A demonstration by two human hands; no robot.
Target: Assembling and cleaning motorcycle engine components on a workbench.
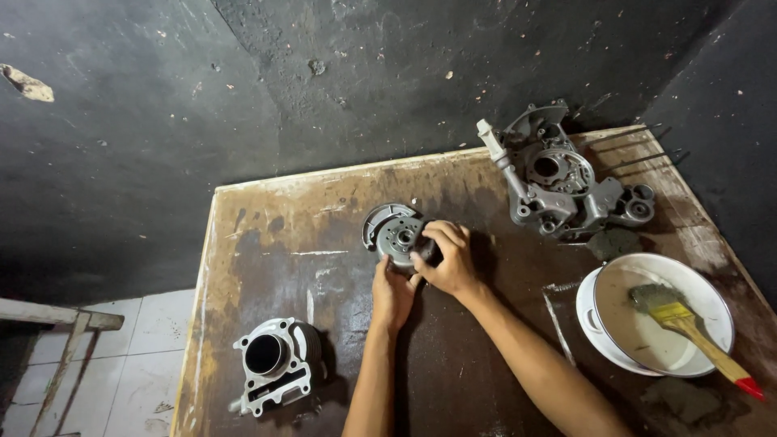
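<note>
- A worn wooden table [267,243], stained dark with oil and grime, fills the lower part of the head view; a dark wall rises behind it at 12 o'clock.
- Near the table's middle lies a round grey metal engine part [394,231], disc-shaped with small holes and a curved guard along its 10 o'clock edge.
- The left hand [392,293] comes up from 6 o'clock and presses against the part's lower edge, fingers curled closed against it.
- The right hand [446,257] covers the part's 3 o'clock side, fingers bent over the top and gripping it; thumb and fingers of both hands meet at the part's 5 o'clock corner.
- At 7 o'clock from the hands, well apart, a grey finned engine cylinder [273,362] lies on its side, bore open toward the camera.
- At 2 o'clock, near the table's far edge, sits a grey cast engine case [558,178] with round openings and a protruding shaft.
- At 4 o'clock stands a white enamel bowl [712,303] holding cloudy liquid.
- A paintbrush [688,328] with a wooden handle and red tip rests in the bowl, bristles in the liquid, handle pointing out toward 4 o'clock.
</note>
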